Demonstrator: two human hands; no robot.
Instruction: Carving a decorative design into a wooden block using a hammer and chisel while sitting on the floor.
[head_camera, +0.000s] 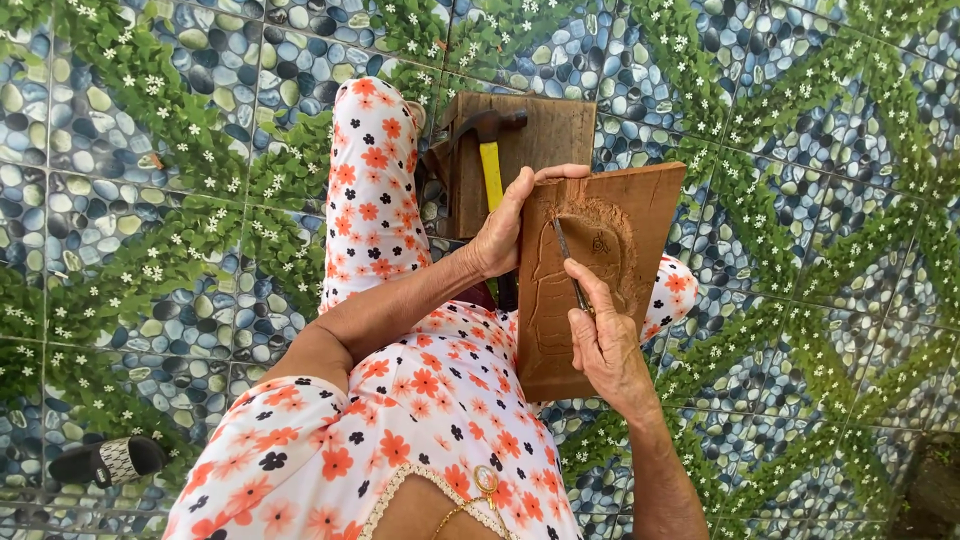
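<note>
Bracing board (590, 290) with my left hand (503, 235) at nine o'clock edge; right hand (605, 340) pinching chisel (571, 264), tip in carved groove.

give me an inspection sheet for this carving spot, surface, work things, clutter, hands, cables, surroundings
Surface: tiled floor with a pebble and leafy flower pattern; the person sits on it, legs in flowered fabric.
Job's things: carved wooden board propped on the lap, with a hollowed relief; thin metal carving tool laid against the carving.
Clutter: hammer with yellow handle lying on a wooden block behind the board; a black sandal at the lower left.
Grippers: left hand grips the board's left edge; right hand holds the tool, fingers closed around it.
Cables: nothing seen.
Surroundings: only the patterned tiles show; no other people seen.
</note>
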